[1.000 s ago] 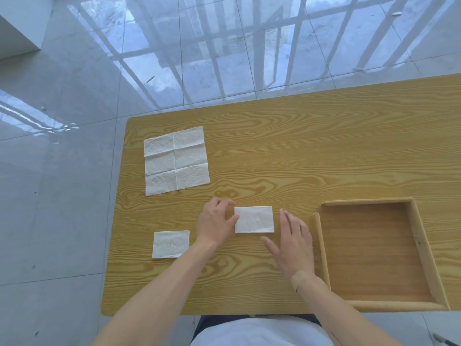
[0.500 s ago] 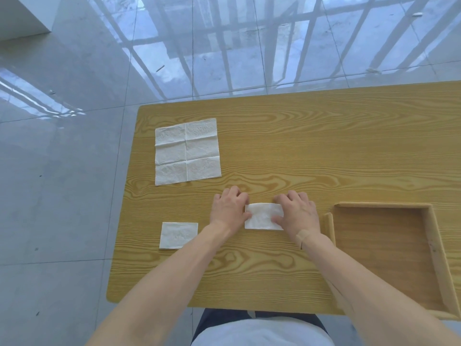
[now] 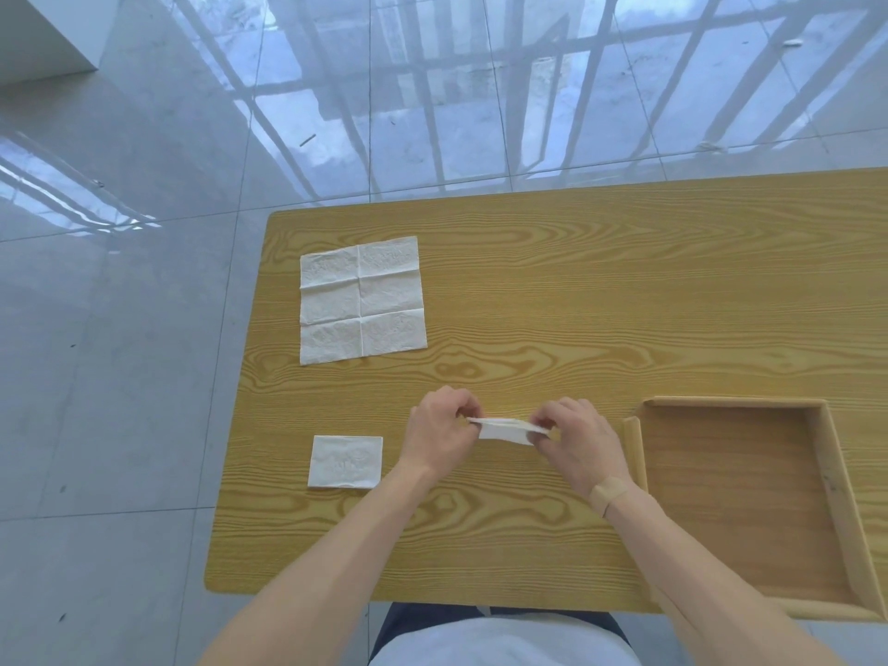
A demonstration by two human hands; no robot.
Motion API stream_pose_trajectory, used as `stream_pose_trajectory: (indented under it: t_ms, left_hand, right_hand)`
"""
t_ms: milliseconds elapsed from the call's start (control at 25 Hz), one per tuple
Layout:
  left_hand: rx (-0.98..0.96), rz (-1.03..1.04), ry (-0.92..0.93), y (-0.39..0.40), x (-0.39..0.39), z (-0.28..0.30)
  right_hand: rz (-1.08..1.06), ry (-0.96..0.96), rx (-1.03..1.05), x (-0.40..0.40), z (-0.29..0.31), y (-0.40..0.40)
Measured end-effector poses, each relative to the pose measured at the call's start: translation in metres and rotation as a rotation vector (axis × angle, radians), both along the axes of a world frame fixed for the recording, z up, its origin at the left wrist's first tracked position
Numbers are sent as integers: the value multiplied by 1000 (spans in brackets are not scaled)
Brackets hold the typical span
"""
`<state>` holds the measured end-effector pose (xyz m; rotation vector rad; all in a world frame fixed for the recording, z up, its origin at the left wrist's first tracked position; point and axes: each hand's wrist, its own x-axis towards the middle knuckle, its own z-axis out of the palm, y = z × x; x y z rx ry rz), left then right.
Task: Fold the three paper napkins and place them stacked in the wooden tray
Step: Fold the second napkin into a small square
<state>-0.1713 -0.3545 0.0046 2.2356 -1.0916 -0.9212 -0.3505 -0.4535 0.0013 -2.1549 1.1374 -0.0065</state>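
Observation:
A folded white napkin [image 3: 505,430] is lifted a little off the wooden table, its far edge raised. My left hand [image 3: 439,432] pinches its left end and my right hand [image 3: 579,439] pinches its right end. A second folded napkin [image 3: 346,461] lies flat to the left of my left hand. A third napkin [image 3: 361,300] lies unfolded, with crease lines, at the far left of the table. The wooden tray [image 3: 634,449] sits just right of my right hand and holds nothing.
The wooden table [image 3: 600,290] ends at a left edge close to the napkins and a near edge by my body. Glossy grey floor tiles [image 3: 120,377] surround it. A white block stands at the top left corner of the view.
The folded napkin lay flat with my hands beside it, then both hands came onto it. Now both hands pinch its ends and have raised it off the table.

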Motion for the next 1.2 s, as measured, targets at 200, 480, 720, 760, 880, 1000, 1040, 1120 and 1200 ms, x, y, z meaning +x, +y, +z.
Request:
stream_pose_trajectory:
  t_ms: [200,480,720,760,880,1000,1040,1120,1200]
  left_hand:
    - [-91,147,208,22,-8,0]
    - [17,178,246,27,-10,-8]
    - [72,165,258,30,-9,-11]
    - [71,169,258,32,-9,-11]
    - [51,212,284,40,-9,-9]
    - [37,263,364,53,-6,-5]
    - [36,276,388,57,-4,-4]
    - [19,321,439,66,0,-2]
    - [3,370,478,76,7,1]
  right_hand:
    - [-70,-144,-96,-17,-2,22]
    - [-89,-100,-75,-20,-10,26]
    - [-91,-34,-2,-20,-13,27]
    - [-103,-32,14,-20,-13,28]
    - [-114,-35,58,-20,-8,33]
    - [-133,-46,143,-17,-4,42]
    - [-164,-66,183,-16,-2,44]
    - [-242,-132,290,-13,1,48]
    - [-292,-188,378,-8,5,54]
